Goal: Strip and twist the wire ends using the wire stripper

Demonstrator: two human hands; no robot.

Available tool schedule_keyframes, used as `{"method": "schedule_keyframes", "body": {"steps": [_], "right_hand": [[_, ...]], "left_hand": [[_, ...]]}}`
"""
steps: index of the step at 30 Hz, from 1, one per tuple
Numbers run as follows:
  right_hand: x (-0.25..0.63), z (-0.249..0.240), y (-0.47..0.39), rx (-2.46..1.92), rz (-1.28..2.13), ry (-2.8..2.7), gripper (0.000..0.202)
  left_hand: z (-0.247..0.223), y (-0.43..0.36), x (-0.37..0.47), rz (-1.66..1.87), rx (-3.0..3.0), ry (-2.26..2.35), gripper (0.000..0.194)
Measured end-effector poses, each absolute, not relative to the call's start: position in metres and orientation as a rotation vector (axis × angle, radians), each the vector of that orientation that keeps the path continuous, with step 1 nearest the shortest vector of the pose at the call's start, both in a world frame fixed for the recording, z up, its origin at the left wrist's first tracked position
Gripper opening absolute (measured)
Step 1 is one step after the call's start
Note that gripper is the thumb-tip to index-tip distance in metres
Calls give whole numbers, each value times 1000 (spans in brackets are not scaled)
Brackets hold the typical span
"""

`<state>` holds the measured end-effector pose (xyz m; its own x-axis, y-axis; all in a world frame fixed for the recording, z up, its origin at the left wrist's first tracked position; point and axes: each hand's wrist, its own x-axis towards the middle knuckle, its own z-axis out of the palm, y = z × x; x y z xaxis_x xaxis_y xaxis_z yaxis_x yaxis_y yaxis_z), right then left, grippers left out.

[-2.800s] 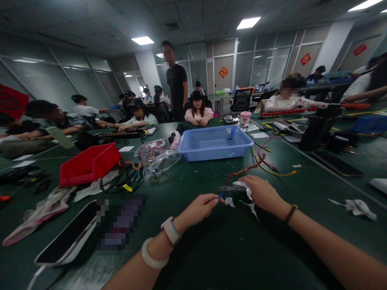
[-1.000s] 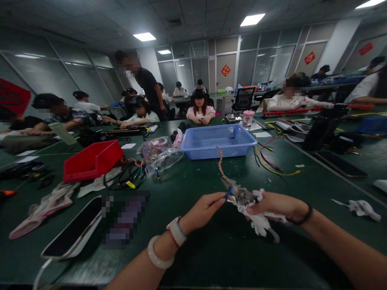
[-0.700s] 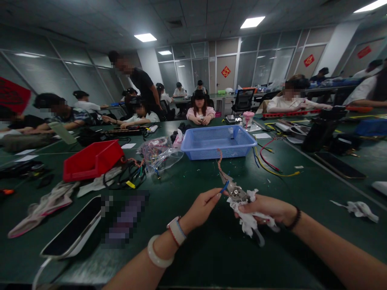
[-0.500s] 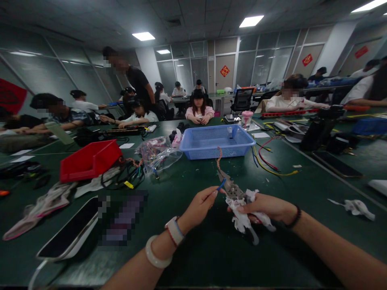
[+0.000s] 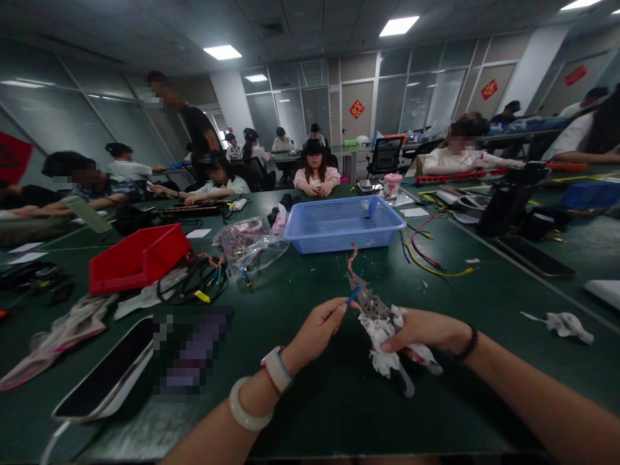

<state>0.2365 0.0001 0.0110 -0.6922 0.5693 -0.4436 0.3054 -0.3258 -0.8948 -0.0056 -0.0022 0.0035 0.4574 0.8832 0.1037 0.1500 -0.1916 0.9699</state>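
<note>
My left hand (image 5: 320,326) pinches a blue wire (image 5: 353,295) between thumb and fingertips, beside the metal jaws of a wire stripper. My right hand (image 5: 421,332) is wrapped round the handles of the wire stripper (image 5: 374,307), which have white tissue-like wrapping (image 5: 380,342) on them. The tool's jaws point away and to the left. A twisted copper-coloured strand (image 5: 352,261) runs from near the jaws up towards the blue basket (image 5: 345,242). Whether the jaws touch the blue wire is too small to tell.
At left are a red bin (image 5: 138,261), a clear bag of wires (image 5: 249,245), black cables, a glove (image 5: 62,342) and a phone (image 5: 109,368). Coloured wires (image 5: 426,258) lie right of the basket. Crumpled white material (image 5: 564,325) lies at right. Several people sit around the tables.
The whole view has shifted slightly. My hands keep their holds on the wire and the stripper, and the tool handles look a little wider apart. A standing person at the back left has moved slightly left.
</note>
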Motion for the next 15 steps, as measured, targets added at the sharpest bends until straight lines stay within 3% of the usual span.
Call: {"method": "schedule_keyframes", "body": {"steps": [4, 11, 15], "right_hand": [[236, 7, 3, -1118, 2118, -1644, 33], [239, 2, 5, -905, 2569, -1354, 50], [241, 3, 5, -854, 2622, -1254, 51]], "left_hand": [[3, 2, -6, 868, 1617, 914, 44], [3, 1, -7, 859, 1574, 856, 46], [2, -1, -6, 884, 1552, 833, 46]]}}
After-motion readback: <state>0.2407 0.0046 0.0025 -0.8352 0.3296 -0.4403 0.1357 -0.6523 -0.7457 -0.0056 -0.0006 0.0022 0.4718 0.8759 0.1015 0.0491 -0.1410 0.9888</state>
